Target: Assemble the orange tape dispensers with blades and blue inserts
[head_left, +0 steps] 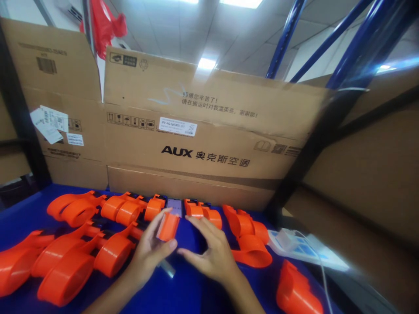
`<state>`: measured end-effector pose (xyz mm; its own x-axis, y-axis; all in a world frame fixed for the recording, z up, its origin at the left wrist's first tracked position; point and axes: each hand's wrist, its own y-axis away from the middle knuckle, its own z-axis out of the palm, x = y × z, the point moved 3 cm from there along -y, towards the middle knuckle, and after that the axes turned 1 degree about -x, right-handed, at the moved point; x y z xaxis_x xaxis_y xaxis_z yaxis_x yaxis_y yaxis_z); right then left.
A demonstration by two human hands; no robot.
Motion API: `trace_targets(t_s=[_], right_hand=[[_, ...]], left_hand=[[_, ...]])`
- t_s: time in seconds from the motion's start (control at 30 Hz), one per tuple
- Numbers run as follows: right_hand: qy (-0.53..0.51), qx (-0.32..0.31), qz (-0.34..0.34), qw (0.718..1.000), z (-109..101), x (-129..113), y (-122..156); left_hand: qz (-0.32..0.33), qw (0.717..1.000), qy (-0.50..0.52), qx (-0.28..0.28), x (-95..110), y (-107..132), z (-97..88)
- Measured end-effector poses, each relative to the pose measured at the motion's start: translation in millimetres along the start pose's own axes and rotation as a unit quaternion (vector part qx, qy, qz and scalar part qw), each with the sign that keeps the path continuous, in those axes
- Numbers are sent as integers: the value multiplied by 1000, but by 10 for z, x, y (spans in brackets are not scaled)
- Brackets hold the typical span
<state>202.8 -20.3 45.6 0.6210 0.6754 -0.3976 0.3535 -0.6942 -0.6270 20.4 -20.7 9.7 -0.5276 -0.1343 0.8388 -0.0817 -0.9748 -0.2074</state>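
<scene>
My left hand (152, 244) grips a small orange plastic piece (169, 226) between thumb and fingers, with a pale, ridged-looking edge on its left side. To the right, my right hand (211, 248) is held apart from the piece, thumb and fingers spread with nothing between them. Below the hands a clear strip-like object (167, 268) lies on the blue surface (183, 292); its kind is unclear. Just behind the held piece stands a phone-like device (174, 206) with a lit screen, partly covered by my left fingers.
Several orange ring-shaped plastic pieces with arms (67, 274) lie on the left, and more (252, 248) on the right. One (297, 290) sits near the front right. A white power strip (307, 248) with a cable lies at right. A cardboard box wall (206, 135) closes the back.
</scene>
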Motion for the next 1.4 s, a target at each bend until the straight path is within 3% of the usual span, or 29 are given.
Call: trace_targets(t_s=[0.27, 1.1, 1.23, 1.33, 1.4], right_hand=[[102, -6, -61, 993, 22, -73, 13], [120, -6, -92, 988, 83, -114, 19], [65, 3, -44, 997, 55, -89, 4], [-61, 2, 32, 998, 15, -62, -20], [-175, -30, 81, 981, 17, -44, -19]], left_hand=[[26, 992, -120, 14, 44, -64, -61], [42, 990, -134, 35, -34, -89, -146], [32, 991, -123, 50, -42, -68, -149], [26, 997, -66, 36, -58, -32, -171], [35, 999, -39, 1, -66, -12, -182]])
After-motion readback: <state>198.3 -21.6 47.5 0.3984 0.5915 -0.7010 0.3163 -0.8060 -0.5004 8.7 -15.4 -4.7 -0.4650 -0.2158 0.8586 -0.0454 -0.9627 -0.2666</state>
